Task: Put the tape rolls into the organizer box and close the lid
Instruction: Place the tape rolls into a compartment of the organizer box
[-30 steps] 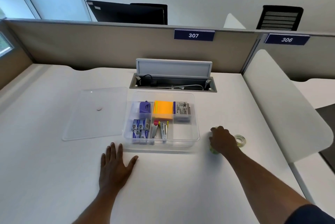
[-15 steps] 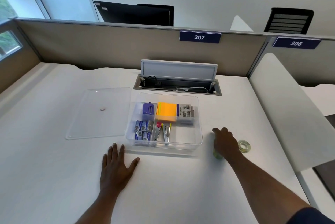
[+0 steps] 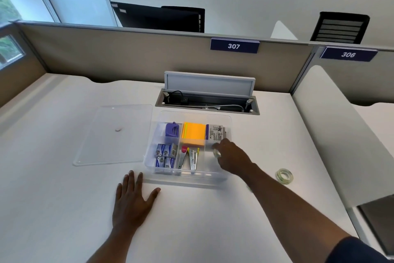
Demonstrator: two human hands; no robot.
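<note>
A clear organizer box (image 3: 162, 174) stands open on the white desk, with stationery in its compartments. My right hand (image 3: 231, 157) reaches over its near right compartment and grips a clear tape roll (image 3: 216, 153), mostly hidden under the fingers. A second clear tape roll (image 3: 284, 175) lies on the desk to the right of the box. The clear lid (image 3: 113, 135) lies flat just left of the box. My left hand (image 3: 133, 201) rests flat on the desk in front of the box, fingers spread.
Behind the box an open cable hatch (image 3: 207, 100) is set into the desk. A beige partition (image 3: 128, 54) runs along the back, and a white side panel (image 3: 332, 126) rises at the right.
My right hand has lifted one tape roll from the desk and carried it left over the box's near right compartment. The other roll stays on the desk. My left hand has not moved.
</note>
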